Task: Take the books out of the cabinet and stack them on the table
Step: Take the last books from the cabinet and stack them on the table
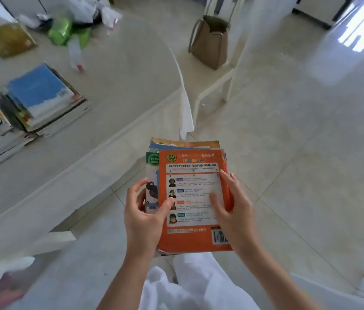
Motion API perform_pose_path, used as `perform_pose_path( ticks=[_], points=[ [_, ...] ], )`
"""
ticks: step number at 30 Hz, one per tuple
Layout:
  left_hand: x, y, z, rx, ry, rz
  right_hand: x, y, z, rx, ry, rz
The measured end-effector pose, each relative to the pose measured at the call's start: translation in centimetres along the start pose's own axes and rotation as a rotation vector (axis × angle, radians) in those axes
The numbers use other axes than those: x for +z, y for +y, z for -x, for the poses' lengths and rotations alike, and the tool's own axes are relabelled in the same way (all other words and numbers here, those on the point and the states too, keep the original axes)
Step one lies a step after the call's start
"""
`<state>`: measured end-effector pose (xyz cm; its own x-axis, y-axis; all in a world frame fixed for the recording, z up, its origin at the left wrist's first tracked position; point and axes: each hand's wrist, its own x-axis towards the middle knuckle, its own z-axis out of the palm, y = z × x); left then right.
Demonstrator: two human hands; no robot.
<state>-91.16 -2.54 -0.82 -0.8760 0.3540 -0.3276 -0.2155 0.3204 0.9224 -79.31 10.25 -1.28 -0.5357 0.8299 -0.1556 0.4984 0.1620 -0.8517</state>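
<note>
Person stands beside the counter (114,90), carrying a bundle of thin books (190,198) in both hands over the tiled floor (299,153). Top book has an orange back cover with a barcode at the lower right corner; a few other covers peek out behind it at the left and far edges. Left hand (145,213) grips the bundle's left edge, thumb on top of the cover, fingers mostly hidden under it. Right hand (234,211) grips the right edge, thumb and a fingertip pressed flat on the cover. So both grips are closed on the bundle, neither free. Bundle's long axis runs away from the body, roughly toward the counter's near corner. Key relation: the drop spot, the stacks already on the counter (40,101), lies up and to the left of the bundle, well apart; blue-covered book tops the nearer stack, more books at the far left edge. Left hand is on the nearer side to those stacks. Judgement: carry phase, partway through the task; next move likely needs a swing left and forward, then lowering the bundle flat onto a stack. Risk: the loosely aligned lower books could slide out. White chair (214,86) with a brown bag (210,41) stands off right, clutter at the counter's far end. Cabinet not in view.
</note>
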Motion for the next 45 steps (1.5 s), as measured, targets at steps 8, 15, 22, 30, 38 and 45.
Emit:
perform_pose_path(
  ticks=[8, 15, 22, 30, 38, 45],
  points=[
    [0.4, 4.7, -7.9, -0.045, 0.243, 0.043, 3.3, -5.2, -12.0, -0.095, -0.242, 0.011],
    [-2.0, 6.9, -12.6, -0.072, 0.406, 0.118, 7.8, -9.6, -17.9, -0.133, -0.416, -0.007],
    [-5.0, 7.3, -20.0, -0.103, 0.475, 0.169, 14.0, -14.5, -23.1, -0.041, -0.486, -0.012],
    [-9.5, 8.7, -30.8, -0.038, 0.439, 0.222, 20.9, -22.0, -31.4, 0.411, -0.575, -0.131],
    [-10.8, 11.2, -39.2, 0.020, 0.410, 0.189, 23.6, -24.6, -38.4, 0.411, -0.691, -0.274],
    [-10.6, 12.4, -44.2, -0.132, 0.179, 0.033, 23.6, -23.8, -41.7, 0.177, -0.674, -0.226]
  ],
)
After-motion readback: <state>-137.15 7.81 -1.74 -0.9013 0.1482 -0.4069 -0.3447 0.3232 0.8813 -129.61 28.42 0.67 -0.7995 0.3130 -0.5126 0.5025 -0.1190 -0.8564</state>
